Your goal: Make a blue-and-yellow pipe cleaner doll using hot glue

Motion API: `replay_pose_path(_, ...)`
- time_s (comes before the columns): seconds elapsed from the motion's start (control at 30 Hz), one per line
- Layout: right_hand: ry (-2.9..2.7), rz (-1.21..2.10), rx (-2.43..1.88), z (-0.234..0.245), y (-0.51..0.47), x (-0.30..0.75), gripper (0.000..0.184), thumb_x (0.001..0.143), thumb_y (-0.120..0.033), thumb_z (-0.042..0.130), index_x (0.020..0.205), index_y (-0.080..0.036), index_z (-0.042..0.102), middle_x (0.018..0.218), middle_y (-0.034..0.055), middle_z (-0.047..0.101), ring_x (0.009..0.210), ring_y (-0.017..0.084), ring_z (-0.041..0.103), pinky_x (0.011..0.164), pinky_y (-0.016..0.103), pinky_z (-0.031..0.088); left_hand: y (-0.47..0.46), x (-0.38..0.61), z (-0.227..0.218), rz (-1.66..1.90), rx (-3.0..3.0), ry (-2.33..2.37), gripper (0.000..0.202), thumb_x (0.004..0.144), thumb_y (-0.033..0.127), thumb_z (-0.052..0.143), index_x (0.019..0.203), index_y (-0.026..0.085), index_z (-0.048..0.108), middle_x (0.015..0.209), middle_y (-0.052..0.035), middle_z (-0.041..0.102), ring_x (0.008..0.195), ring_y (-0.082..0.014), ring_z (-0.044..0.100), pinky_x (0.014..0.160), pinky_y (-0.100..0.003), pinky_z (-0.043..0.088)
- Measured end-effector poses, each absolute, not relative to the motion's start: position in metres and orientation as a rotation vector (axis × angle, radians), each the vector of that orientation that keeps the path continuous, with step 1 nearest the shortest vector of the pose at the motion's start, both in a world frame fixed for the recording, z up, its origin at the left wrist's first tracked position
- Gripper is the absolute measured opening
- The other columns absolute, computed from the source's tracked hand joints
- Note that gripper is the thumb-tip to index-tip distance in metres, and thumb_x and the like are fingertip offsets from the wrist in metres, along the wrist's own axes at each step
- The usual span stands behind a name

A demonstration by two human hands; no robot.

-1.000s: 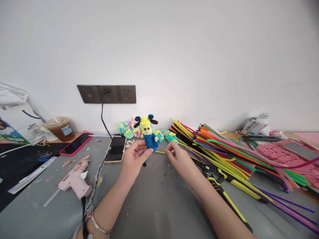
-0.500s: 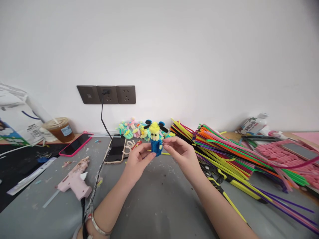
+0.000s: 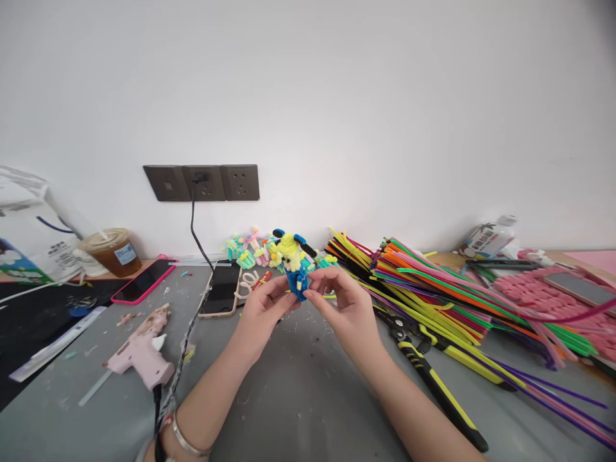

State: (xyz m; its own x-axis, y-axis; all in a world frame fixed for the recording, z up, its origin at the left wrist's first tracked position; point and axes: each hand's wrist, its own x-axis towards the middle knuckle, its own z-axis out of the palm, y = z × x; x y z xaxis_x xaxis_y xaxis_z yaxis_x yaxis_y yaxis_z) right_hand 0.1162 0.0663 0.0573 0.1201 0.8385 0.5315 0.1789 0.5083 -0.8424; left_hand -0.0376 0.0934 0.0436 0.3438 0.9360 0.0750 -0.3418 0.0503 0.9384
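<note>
Between my hands is a small pipe-cleaner doll [image 3: 296, 282], with a yellow top, a pale face, a blue body and black-and-blue ear-like loops. It tilts a little and faces left. My left hand [image 3: 264, 308] pinches the blue body from the left, thumb at the lower edge. From the right side, my right hand [image 3: 344, 298] has its thumb and fingertips closed on the doll's edge. Behind the doll lies a heap of small pastel pipe-cleaner figures [image 3: 250, 250], partly hidden by it.
On the left lie a pink glue gun [image 3: 144, 356], two phones [image 3: 144, 281] [image 3: 221, 290] and a drink cup [image 3: 113, 251]. A black cord [image 3: 192, 224] runs from the wall socket. To the right are bundled pipe cleaners [image 3: 433, 289], yellow-black pliers [image 3: 433, 385] and a bottle [image 3: 488, 237].
The doll has turned and tilted to face left. My right hand has moved in and closed on its right side. The pliers' handle shows more now.
</note>
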Motion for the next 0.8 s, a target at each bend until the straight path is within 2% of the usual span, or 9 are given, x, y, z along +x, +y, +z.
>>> replay_pose_path(0.13, -1.427, 0.573, -0.969, 0.0578, 0.0651, 0.1156, 0.014, 0.083, -0.021, 0.068, 0.096, -0.024, 0.064, 0.082, 0.0013, 0.062, 0.075, 0.019, 0.057, 0.071, 0.032, 0.045, 0.0935, -0.0375, 0.0437, 1.094, 1.132, 0.683, 0.031, 0.079, 0.033, 0.076, 0.108, 0.022, 0.074, 0.121, -0.0080, 0.071, 0.112, -0.0231, 0.064, 0.089, -0.029, 0.055)
replay_pose_path(0.27, -1.420, 0.567, -1.000, 0.0611, 0.0641, 0.1159, 0.009, 0.084, -0.024, 0.066, 0.092, -0.024, 0.064, 0.079, 0.0010, 0.064, 0.071, 0.018, 0.057, 0.069, 0.032, 0.044, 0.0939, -0.0370, 0.0448, 1.127, 1.144, 0.722, 0.033, 0.074, 0.035, 0.079, 0.104, 0.021, 0.075, 0.115, -0.0093, 0.073, 0.109, -0.0250, 0.066, 0.089, -0.033, 0.056)
replay_pose_path(0.37, -1.406, 0.568, -1.000, 0.0617, 0.0644, 0.1166, 0.012, 0.084, -0.025, 0.066, 0.095, -0.024, 0.064, 0.080, 0.0012, 0.065, 0.071, 0.019, 0.057, 0.069, 0.033, 0.044, 0.0946, -0.0371, 0.0446, 1.166, 1.162, 0.756, 0.035, 0.071, 0.037, 0.080, 0.102, 0.020, 0.076, 0.112, -0.0098, 0.075, 0.103, -0.0255, 0.068, 0.087, -0.035, 0.057)
replay_pose_path(0.5, -1.393, 0.583, -1.009, 0.0590, 0.0660, 0.1184, 0.013, 0.084, -0.024, 0.065, 0.097, -0.024, 0.065, 0.079, 0.0014, 0.066, 0.073, 0.019, 0.057, 0.071, 0.034, 0.044, 0.0958, -0.0385, 0.0441, 1.211, 1.209, 0.784, 0.031, 0.071, 0.035, 0.080, 0.098, 0.020, 0.077, 0.104, -0.0088, 0.077, 0.095, -0.0235, 0.070, 0.086, -0.035, 0.057)
replay_pose_path(0.8, -1.370, 0.580, -1.036, 0.0532, 0.0706, 0.1224, 0.009, 0.085, -0.026, 0.065, 0.092, -0.024, 0.071, 0.079, 0.0022, 0.069, 0.073, 0.020, 0.059, 0.069, 0.033, 0.043, 0.0982, -0.0393, 0.0401, 1.320, 1.312, 0.815, 0.024, 0.070, 0.031, 0.080, 0.091, 0.019, 0.078, 0.097, -0.0088, 0.078, 0.089, -0.0246, 0.072, 0.084, -0.037, 0.058)
